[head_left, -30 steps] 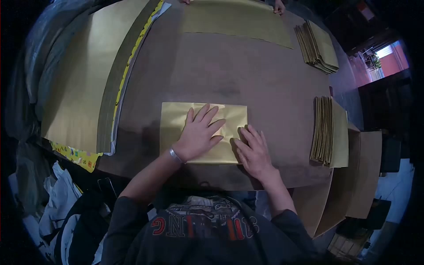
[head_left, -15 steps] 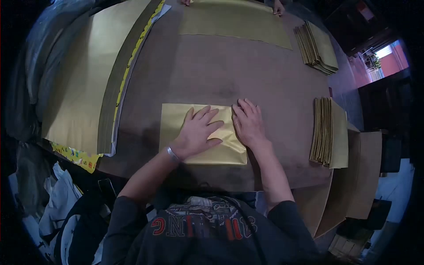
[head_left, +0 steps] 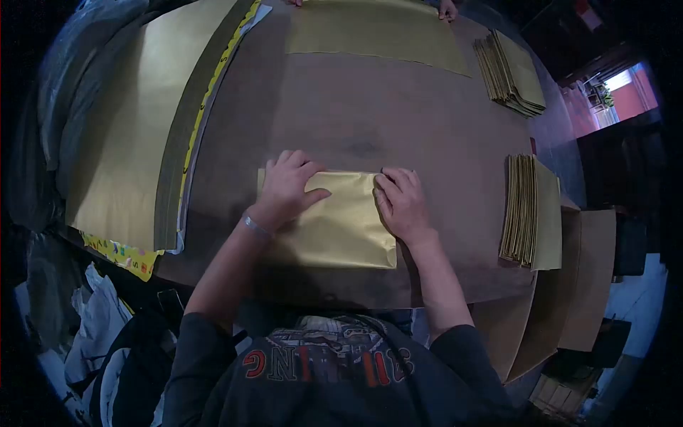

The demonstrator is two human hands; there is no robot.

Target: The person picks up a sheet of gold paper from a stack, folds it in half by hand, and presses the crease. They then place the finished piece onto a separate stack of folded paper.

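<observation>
A folded sheet of gold paper (head_left: 341,228) lies on the brown table just in front of me. My left hand (head_left: 288,186) rests over its far left part, palm down, thumb stretched out and apart from the fingers. At the far right corner, my right hand (head_left: 403,201) has its fingers bent together around the paper's edge. The paper stands slightly puffed along its right side, with a crease at the near right corner.
A big stack of gold sheets (head_left: 135,135) on yellow printed wrapping lies left. Folded gold bundles (head_left: 523,213) stand on the right, with another bundle (head_left: 511,75) farther back. Across the table, a co-worker's hands (head_left: 447,10) touch a gold sheet (head_left: 377,35). An open cardboard box (head_left: 587,281) sits lower right.
My left hand has slid left and away from me along the paper. My right hand's fingers have bent in at the right corner. The co-worker's sheet has hardly moved.
</observation>
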